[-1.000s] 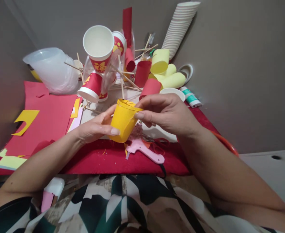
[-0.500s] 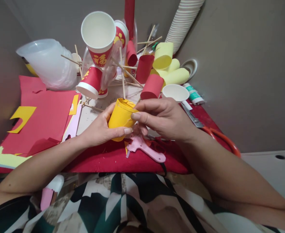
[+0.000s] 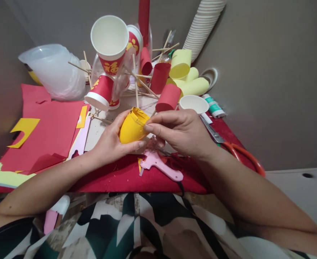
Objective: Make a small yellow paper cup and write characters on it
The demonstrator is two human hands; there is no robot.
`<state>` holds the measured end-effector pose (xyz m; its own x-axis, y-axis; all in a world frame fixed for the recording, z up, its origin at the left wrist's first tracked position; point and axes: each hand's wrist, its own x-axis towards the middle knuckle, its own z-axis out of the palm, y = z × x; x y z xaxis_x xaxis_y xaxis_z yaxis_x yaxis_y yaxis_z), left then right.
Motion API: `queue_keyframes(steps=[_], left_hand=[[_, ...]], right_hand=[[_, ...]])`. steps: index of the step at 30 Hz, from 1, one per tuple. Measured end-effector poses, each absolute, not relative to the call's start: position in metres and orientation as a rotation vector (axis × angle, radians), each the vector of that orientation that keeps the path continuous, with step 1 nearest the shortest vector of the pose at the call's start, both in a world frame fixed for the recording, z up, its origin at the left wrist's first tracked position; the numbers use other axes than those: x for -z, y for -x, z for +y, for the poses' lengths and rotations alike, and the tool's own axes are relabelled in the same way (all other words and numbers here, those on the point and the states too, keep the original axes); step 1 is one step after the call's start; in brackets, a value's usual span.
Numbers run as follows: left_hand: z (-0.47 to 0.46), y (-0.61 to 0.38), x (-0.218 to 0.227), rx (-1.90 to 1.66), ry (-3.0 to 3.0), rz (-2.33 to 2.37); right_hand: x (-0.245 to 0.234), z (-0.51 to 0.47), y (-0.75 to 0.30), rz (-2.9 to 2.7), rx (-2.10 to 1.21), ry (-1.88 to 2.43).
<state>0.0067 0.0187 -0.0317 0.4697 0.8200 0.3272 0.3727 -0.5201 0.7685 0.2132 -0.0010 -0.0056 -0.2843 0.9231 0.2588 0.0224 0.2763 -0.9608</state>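
My left hand (image 3: 112, 133) is wrapped round a yellow paper tube (image 3: 133, 127), fingers behind it and thumb along its lower front. The tube is tilted, its open upper end towards the right, with a ragged, folded edge. At that rim my right hand (image 3: 177, 131) pinches the paper between thumb and forefinger; its other fingers are curled below. Just under both hands lies a pink glue gun (image 3: 161, 165) on the red cloth, its nozzle end partly hidden.
Red and yellow paper sheets (image 3: 45, 133) lie at the left, near stacked clear plastic bowls (image 3: 50, 72). Behind stand red paper cups (image 3: 111, 64), wooden sticks (image 3: 135, 79), red paper tubes (image 3: 169, 97) and pale yellow tubes (image 3: 194, 86). Orange-handled scissors (image 3: 242, 153) lie at the right.
The yellow tube has tipped slightly, and its rim looks more pinched in and narrowed. Both hands keep their hold, the right one having shifted a little to the left.
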Motion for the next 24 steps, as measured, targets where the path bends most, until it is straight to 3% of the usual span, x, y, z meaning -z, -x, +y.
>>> queue_keyframes(steps=[5,17,20,24], left_hand=[[0.02,-0.003,0.038,-0.972,-2.329,1.016],[0.015,-0.004,0.045,-0.903,-2.983,1.237],[0.012,-0.004,0.037,-0.92,-2.859,1.097],[0.02,0.005,0.014,-0.848,-2.266,0.911]], right_hand=[[0.001,0.0,-0.216,-1.647,-1.193,0.874],[0.014,-0.003,-0.205,-1.796,-0.875,0.927],[0.014,-0.004,-0.209,-1.873,-0.65,0.901],[0.011,-0.001,-0.216,-1.986,-0.45,0.74]])
